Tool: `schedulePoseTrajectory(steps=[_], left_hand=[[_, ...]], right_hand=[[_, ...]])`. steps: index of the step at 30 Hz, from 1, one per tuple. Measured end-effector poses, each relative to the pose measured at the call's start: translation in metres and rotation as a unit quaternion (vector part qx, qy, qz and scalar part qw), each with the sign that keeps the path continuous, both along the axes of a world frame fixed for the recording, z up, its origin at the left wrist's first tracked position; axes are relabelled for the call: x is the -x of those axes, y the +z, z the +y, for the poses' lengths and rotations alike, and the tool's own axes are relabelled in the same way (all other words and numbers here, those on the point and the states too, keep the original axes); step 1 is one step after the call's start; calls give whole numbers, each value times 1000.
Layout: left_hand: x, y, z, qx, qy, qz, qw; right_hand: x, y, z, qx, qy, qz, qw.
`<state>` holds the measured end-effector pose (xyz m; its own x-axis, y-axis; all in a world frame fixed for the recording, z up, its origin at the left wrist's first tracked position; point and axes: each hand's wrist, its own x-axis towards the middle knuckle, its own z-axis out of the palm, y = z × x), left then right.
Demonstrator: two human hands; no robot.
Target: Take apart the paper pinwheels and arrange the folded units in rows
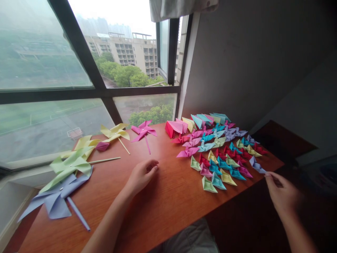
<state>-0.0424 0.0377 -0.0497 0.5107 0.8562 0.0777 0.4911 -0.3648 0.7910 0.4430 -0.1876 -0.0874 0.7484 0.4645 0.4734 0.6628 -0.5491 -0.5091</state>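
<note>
My right hand [280,189] is at the table's right edge, thumb and forefinger pinched on the near tip of a lavender paper boat [256,165]. Rows of folded paper boats in green, blue, yellow, pink and red lie to its left, such as a green boat [209,185] nearest the front. Behind them are paper cranes, among them a pink crane [187,151]. My left hand [144,172] rests over the middle of the table with its fingers loosely curled and apart, holding nothing. A magenta pinwheel [144,131] lies beyond it.
On the left of the wooden table [163,203] lie a yellow pinwheel [115,133], a green pinwheel [70,165] and a lavender pinwheel [59,193] with sticks. A window [105,93] borders the back left; a grey wall [231,63] rises behind the paper figures.
</note>
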Motion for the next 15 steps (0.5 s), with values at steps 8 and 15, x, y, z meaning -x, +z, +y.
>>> schedulePoseTrajectory(steps=[8,15], left_hand=[[1,5,-1,11,-17,16,1000],[-1,4,-1,4,-17,24,1000]], right_hand=[[-6,-18,5,18,14,-47,999],[-10,-21,6,21,39,-43,998]])
